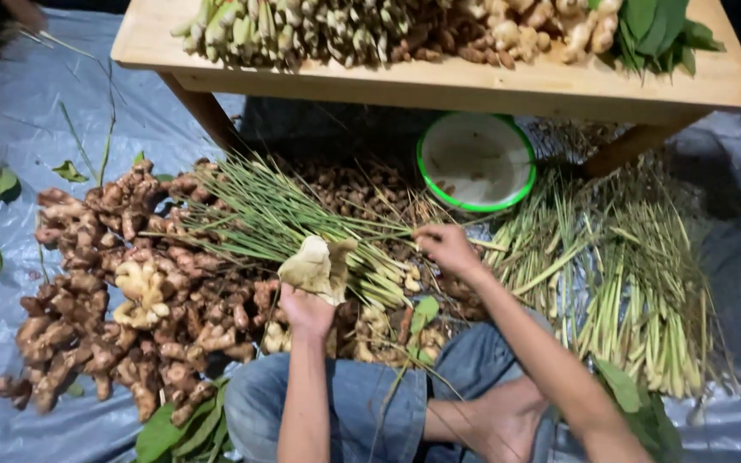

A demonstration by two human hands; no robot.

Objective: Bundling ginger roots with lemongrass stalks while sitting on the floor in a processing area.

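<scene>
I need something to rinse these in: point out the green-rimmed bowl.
In the head view the green-rimmed bowl sits on the tarp under the wooden table, above the right hand, beside the lemongrass stalks.

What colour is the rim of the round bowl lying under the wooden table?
Bright green, around a whitish inside; the bowl shows best in the head view.
</scene>
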